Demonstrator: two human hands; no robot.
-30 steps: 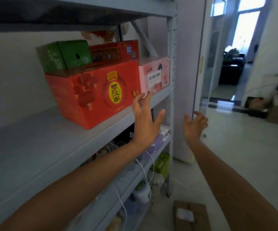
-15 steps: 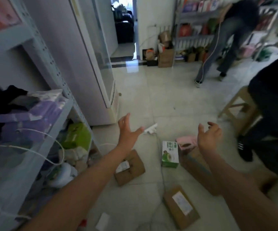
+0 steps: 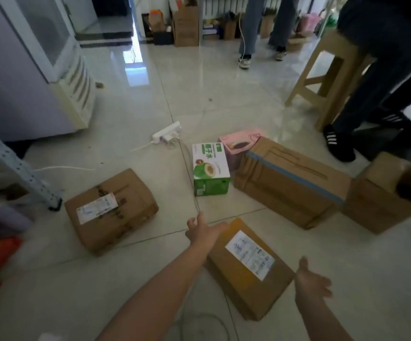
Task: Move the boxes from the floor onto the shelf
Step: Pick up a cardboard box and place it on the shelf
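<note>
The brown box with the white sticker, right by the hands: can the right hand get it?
Probably yes. The right hand hovers open just beside the brown box, with only bare floor between them. The left hand is at its far corner.

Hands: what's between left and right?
A labelled brown box on the floor, between left hand and right hand, in the head view.

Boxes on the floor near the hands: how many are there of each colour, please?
Brown: 4 (left box, near box, taped box, open box)
Green: 1 (green box)
Pink: 1 (pink box)
Total: 6
</note>
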